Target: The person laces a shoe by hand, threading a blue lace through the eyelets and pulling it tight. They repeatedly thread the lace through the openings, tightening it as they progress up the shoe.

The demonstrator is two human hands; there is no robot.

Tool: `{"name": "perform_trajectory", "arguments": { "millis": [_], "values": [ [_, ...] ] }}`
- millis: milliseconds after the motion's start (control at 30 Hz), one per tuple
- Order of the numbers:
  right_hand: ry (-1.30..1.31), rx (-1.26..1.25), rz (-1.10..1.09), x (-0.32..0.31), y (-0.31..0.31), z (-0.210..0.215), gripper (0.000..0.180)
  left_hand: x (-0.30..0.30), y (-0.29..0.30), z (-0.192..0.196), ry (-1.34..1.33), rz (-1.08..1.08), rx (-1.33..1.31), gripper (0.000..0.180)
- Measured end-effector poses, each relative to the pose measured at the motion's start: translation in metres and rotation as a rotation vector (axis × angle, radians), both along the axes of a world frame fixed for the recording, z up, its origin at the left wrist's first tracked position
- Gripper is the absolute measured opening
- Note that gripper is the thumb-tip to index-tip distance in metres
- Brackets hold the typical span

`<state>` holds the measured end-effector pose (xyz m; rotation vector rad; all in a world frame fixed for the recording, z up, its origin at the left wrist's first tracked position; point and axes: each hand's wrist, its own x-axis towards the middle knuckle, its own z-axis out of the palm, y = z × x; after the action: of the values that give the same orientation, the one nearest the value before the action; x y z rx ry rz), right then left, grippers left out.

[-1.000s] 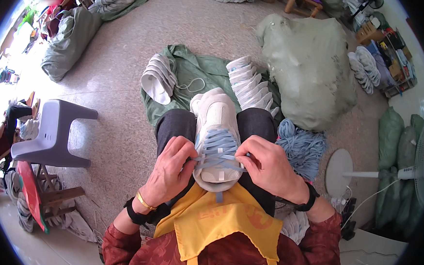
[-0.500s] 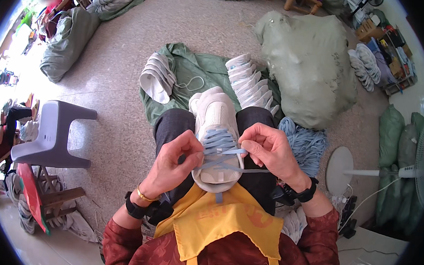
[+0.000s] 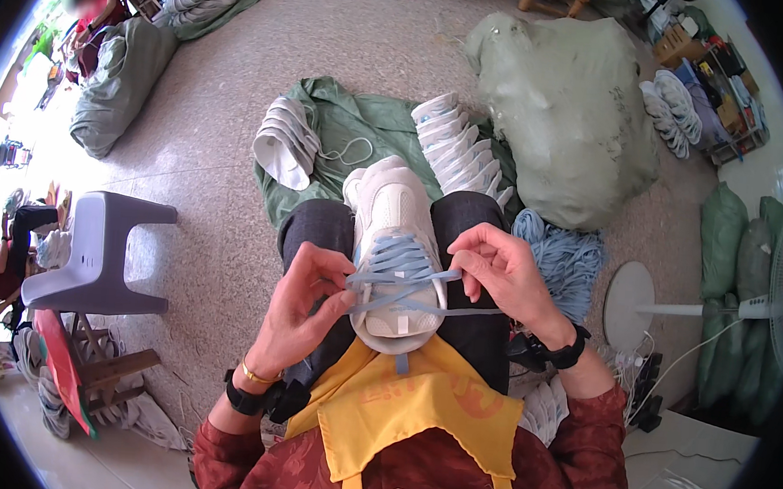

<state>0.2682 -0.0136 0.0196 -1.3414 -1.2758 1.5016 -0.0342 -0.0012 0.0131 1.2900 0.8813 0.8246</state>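
Observation:
A white sneaker (image 3: 392, 210) rests between my knees, its toe pointing away and its heel against my yellow apron. Light blue shoelace (image 3: 401, 256) zigzags through its eyelets, with loose strands crossing over the opening near the tongue. On the shoe's right edge, my right hand (image 3: 500, 271) pinches a flat lace strand between thumb and forefinger. My left hand (image 3: 309, 295) is at the left edge, fingers curled round a strand there; its fingertips partly hide the grip. Another strand stretches right, passing under my right hand.
Beyond my knees a green cloth (image 3: 328, 106) carries stacked white shoe parts (image 3: 286, 144) and a second white stack (image 3: 460, 146). Blue laces (image 3: 559, 259) lie heaped at right, by a large sack (image 3: 569, 121) and a fan stand (image 3: 630, 308). A grey stool (image 3: 99, 254) stands left.
My left hand has shifted slightly left and down, its fingers loosening somewhat. My right hand has moved a little to the right, drawing the lace strand outward.

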Motion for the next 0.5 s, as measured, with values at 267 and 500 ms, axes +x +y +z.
{"name": "perform_trajectory", "arguments": {
  "millis": [267, 500],
  "values": [
    [-0.189, -0.086, 0.027, 0.02, -0.04, 0.005, 0.019, -0.013, -0.03, -0.006, 0.249, 0.014, 0.029, 0.029],
    [-0.511, 0.279, 0.112, 0.004, -0.056, 0.016, 0.027, -0.003, -0.025, 0.013, 0.55, 0.005, 0.478, 0.017]
  ]
}}
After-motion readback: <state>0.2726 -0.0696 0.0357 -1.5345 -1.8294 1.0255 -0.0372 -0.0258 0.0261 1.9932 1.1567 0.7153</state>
